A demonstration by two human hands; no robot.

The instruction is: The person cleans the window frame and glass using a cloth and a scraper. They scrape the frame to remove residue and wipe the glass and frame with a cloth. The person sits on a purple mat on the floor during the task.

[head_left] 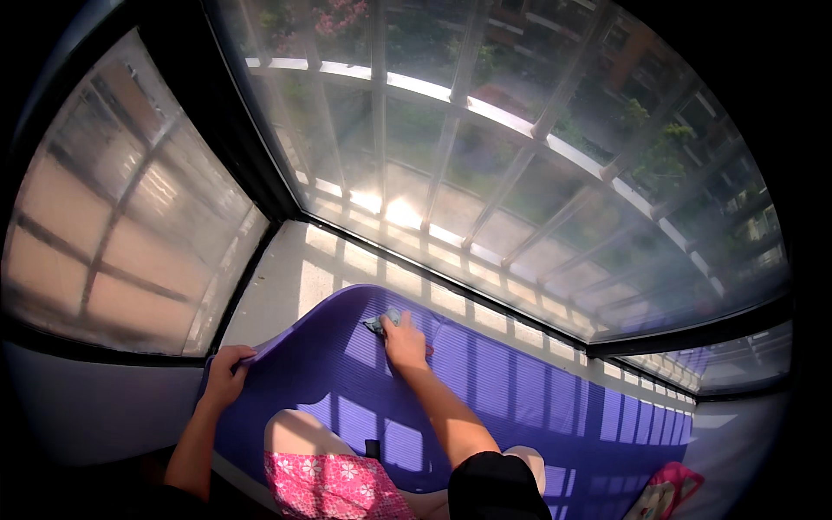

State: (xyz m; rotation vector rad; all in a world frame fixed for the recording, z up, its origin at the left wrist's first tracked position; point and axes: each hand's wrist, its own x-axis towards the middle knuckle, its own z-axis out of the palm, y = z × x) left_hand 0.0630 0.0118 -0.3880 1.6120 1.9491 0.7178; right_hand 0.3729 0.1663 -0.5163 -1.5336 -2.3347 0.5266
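Observation:
A purple ribbed exercise mat point(494, 381) lies under my knees, its far left part curling up off the sill. My left hand point(229, 373) pinches the mat's raised left edge between thumb and fingers. Out over the middle of the mat, my right hand point(405, 341) presses a bunched grey-green cloth point(383, 321) onto the ribbed surface. Part of the cloth is hidden under the fingers. Bars of sunlight and shadow cross the mat.
Large glass panes point(485, 165) with a white railing outside rise beyond the mat. Another pane point(121, 208) stands at the left. A pale sill point(282, 269) runs along the dark frame. At the lower right lies a pink-edged bag-like item point(667, 490). A small black strap point(373, 448) lies near my knees.

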